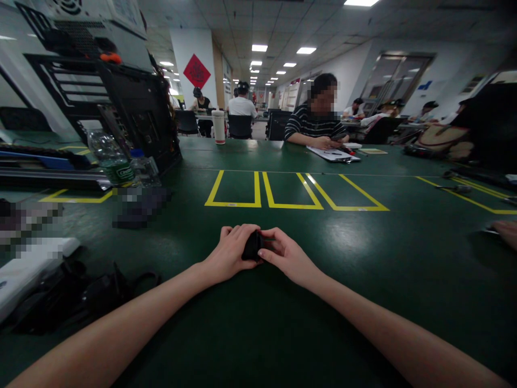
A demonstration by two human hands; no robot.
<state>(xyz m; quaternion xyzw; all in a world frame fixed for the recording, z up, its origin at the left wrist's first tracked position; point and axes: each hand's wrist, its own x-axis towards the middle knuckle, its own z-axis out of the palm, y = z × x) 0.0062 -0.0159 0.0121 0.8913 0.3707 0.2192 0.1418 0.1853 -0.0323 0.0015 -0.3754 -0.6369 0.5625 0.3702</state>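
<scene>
Block (251, 246), small and black, held between both hands just above or on the green table (258, 328); cannot tell which. Placed at the middle of the view, nearer than the yellow outlines. Mostly covered by fingers, so hard to name more exactly.

Gripped from the left by the left hand (234, 249), with fingers curled over the top and thumb along the near side. Pinched at the right edge by the right hand (285, 256), with thumb and forefinger closed on it. Seen beyond the hands: three yellow outlines (232, 205) in a row on the green surface, with nothing visible inside.

To the left, close to the arm: a dark bundle (100, 291) with a loop of strap or cable, beside a white box (36, 269). Farther back on that side: a large bottle (105, 151), a smaller bottle (143, 167) with a blue cap, and a black computer case (139, 113) standing tall beside them. At the far edge, a pale cup (218, 127), upright.

Across the table, a person (317, 121) in a striped top, bent over a small item in both hands, near a clipboard (333, 154) with paper. On the right, a tool (456, 188) by another yellow outline, and part of another person's hand (507, 231) at the edge.
</scene>
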